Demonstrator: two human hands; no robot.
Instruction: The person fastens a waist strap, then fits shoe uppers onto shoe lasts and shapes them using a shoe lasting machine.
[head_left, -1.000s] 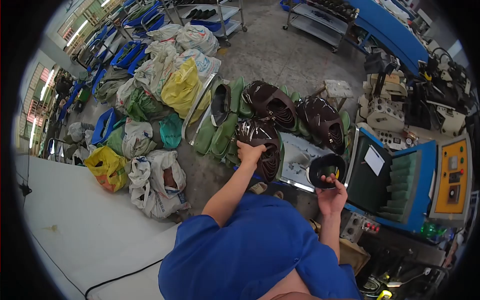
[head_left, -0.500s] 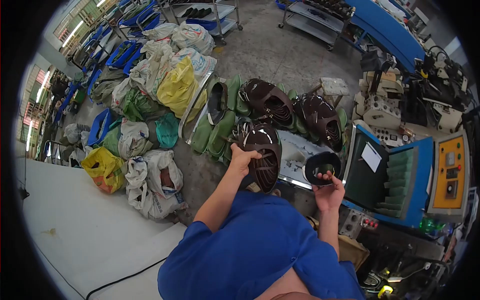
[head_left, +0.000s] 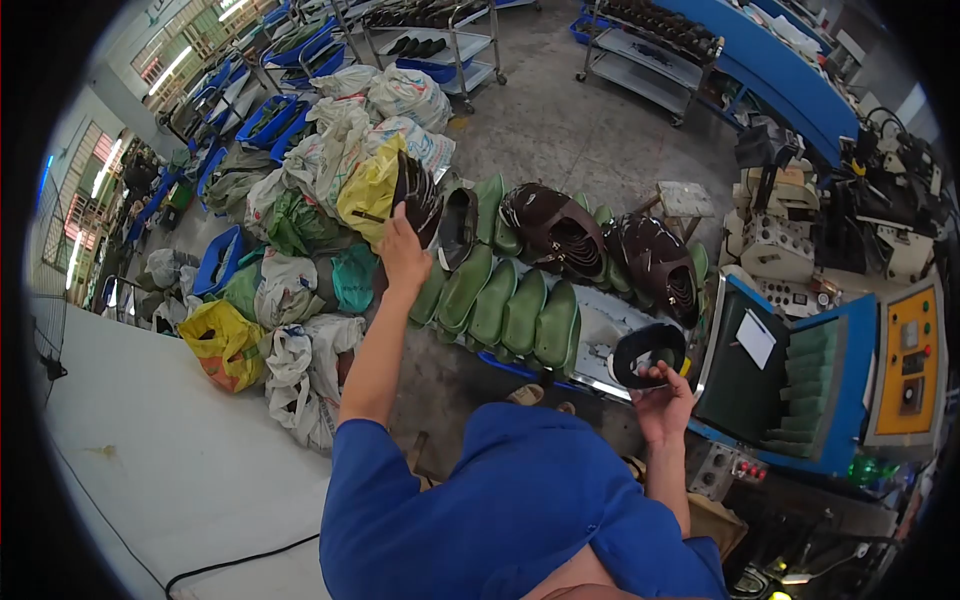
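Note:
My left hand (head_left: 405, 258) is closed around a bundle of dark brown shoe uppers (head_left: 420, 212), held over the left end of a metal cart near a yellow bag. My right hand (head_left: 664, 402) pinches the lower edge of a dark, loop-shaped shoe upper (head_left: 632, 350) with a pale rim, at the cart's right side. Between the hands stand several green shoe lasts (head_left: 490, 312) in rows. One dark upper (head_left: 459, 222) lies over a last at the left. Two more piles of glossy brown uppers (head_left: 553, 222) (head_left: 655, 258) rest on top of the lasts.
Stuffed plastic bags (head_left: 290, 285) crowd the floor at left. A blue machine (head_left: 835, 390) with a yellow control panel (head_left: 905, 355) stands at right. Behind the cart are a small stool (head_left: 686, 198) and wheeled racks (head_left: 645, 70). A white surface (head_left: 190, 450) lies at lower left.
My left hand has carried the brown uppers from the cart's front middle to its far left, uncovering green lasts. My right hand still holds the dark upper in nearly the same place.

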